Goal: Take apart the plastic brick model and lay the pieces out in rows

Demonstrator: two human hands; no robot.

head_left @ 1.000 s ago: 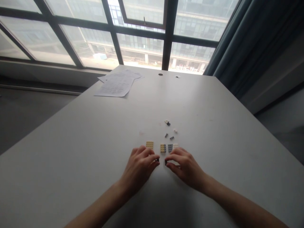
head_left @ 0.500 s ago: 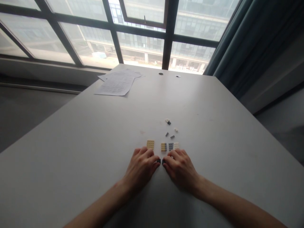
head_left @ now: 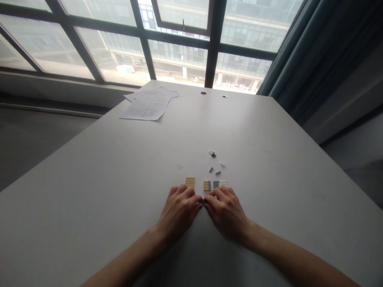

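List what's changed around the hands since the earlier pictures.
The right hand moved left toward the left hand, so the dark pieces, held apart earlier, now appear to meet between the fingertips. Neither hand visibly let go. The tan plate and papers stayed put.

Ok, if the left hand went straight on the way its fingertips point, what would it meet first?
Most likely the right hand: its fingertips face those of the left hand just across the small dark piece between them, though the exact gap is hard to judge.
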